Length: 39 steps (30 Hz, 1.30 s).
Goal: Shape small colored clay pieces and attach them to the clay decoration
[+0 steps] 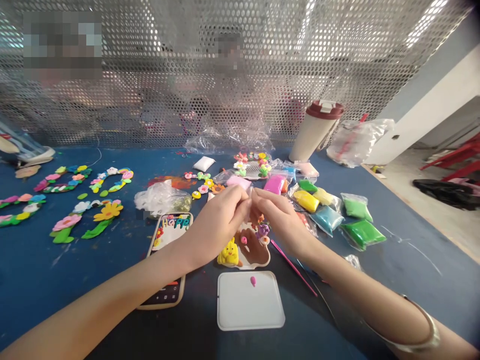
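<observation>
My left hand point(221, 220) and my right hand point(275, 212) meet above the middle of the table, fingers bent and pinched together. A bit of clear plastic shows between the fingertips; what else they hold is hidden. Just below them lies a mirror-like plate point(255, 252) with a yellow clay figure point(228, 252), a purple piece point(263, 230) and a small pink piece point(244, 240) on it. Nearer me is a white board point(250, 307) bearing a small magenta clay piece point(253, 281). A pink tool point(293, 267) lies beside my right forearm.
Under my left forearm lies a phone point(165, 300). Clay flower wreaths point(112, 181) spread at the left. Bagged clay point(363, 234) and a lidded cup point(317, 130) stand or lie right. A perforated metal screen point(168, 75) rises behind the table point(112, 270).
</observation>
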{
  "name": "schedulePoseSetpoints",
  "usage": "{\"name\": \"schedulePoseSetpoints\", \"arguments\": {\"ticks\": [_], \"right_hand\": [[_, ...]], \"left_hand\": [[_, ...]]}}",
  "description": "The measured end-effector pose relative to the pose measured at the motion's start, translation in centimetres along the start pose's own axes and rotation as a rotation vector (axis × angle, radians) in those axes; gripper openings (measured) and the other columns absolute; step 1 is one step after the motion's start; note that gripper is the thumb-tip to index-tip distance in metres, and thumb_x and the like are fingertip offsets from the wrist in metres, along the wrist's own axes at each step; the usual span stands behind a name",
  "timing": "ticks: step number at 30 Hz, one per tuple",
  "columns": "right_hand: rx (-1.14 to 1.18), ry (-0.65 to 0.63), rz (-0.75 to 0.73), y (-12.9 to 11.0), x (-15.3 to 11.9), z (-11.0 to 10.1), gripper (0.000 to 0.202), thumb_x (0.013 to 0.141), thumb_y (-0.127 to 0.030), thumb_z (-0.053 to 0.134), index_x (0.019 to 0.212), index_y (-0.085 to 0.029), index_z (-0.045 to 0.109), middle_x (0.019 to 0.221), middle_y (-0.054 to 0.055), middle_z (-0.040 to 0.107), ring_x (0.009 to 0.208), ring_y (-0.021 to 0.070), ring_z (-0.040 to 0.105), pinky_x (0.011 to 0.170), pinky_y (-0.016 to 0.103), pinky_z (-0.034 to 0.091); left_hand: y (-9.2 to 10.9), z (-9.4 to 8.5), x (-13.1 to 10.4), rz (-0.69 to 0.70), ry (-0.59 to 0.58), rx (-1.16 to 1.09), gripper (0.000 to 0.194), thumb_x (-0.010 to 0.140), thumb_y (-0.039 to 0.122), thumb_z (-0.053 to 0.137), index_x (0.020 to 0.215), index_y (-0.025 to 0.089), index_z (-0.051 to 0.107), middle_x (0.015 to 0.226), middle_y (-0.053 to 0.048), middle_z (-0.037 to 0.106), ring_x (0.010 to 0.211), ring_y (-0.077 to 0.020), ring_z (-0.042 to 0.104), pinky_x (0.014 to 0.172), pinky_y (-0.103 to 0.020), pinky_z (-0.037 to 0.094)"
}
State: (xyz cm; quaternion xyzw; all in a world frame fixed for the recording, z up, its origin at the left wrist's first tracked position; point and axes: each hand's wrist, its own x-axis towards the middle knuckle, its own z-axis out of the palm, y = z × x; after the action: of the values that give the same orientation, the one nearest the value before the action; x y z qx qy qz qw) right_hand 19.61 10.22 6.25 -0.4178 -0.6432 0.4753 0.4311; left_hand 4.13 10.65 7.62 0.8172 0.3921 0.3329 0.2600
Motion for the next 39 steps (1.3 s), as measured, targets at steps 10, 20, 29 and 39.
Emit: {"name": "schedulePoseSetpoints", "arguments": {"ticks": [10,20,29,39], "right_hand": [[-0.344,0.054,-0.206,-1.9,0.9,-0.6,0.027,0.096,-0.025,0.038,0.069,-0.021,0.043,0.064,-0.004,0.046,0.061,0.0101,0.042,0.058,0.024,0.034],[-0.449,0.079,-0.221,-2.4,0.6,-1.7,0.028,0.091,-0.021,0.042,0.063,-0.021,0.039,0.058,-0.005,0.041,0.056,0.0097,0.038,0.053,0.025,0.029],[-0.414,-0.121,-0.329,-3.1,1.0,-2.9,0.026,0.094,-0.023,0.042,0.068,-0.020,0.044,0.065,-0.004,0.046,0.060,0.0104,0.042,0.056,0.025,0.033],[-0.576,0.026,-0.544,-1.7,1.4,-2.7,0.007,0.081,-0.019,0.069,0.082,-0.022,0.062,0.105,0.006,0.058,0.104,0.0215,0.057,0.092,0.040,0.044]], "left_hand": [[0.2,-1.3,1.0,0.205,0.067,0.356,0.022,0.095,0.017,0.034,0.075,0.021,0.041,0.078,-0.004,0.051,0.078,-0.0206,0.048,0.073,-0.035,0.038],[0.8,-3.7,1.2,0.157,0.145,0.530,0.027,0.094,0.018,0.038,0.068,0.021,0.043,0.070,0.000,0.051,0.071,-0.0165,0.050,0.071,-0.033,0.037],[-0.8,-3.6,1.7,0.289,-0.184,0.400,0.030,0.082,0.040,0.065,0.103,0.019,0.056,0.100,-0.006,0.065,0.101,-0.0259,0.058,0.089,-0.038,0.043],[-0.6,-2.6,1.2,0.164,-0.107,0.648,0.003,0.078,0.018,0.055,0.077,0.016,0.052,0.075,-0.007,0.063,0.073,-0.0247,0.061,0.064,-0.034,0.042]]}}
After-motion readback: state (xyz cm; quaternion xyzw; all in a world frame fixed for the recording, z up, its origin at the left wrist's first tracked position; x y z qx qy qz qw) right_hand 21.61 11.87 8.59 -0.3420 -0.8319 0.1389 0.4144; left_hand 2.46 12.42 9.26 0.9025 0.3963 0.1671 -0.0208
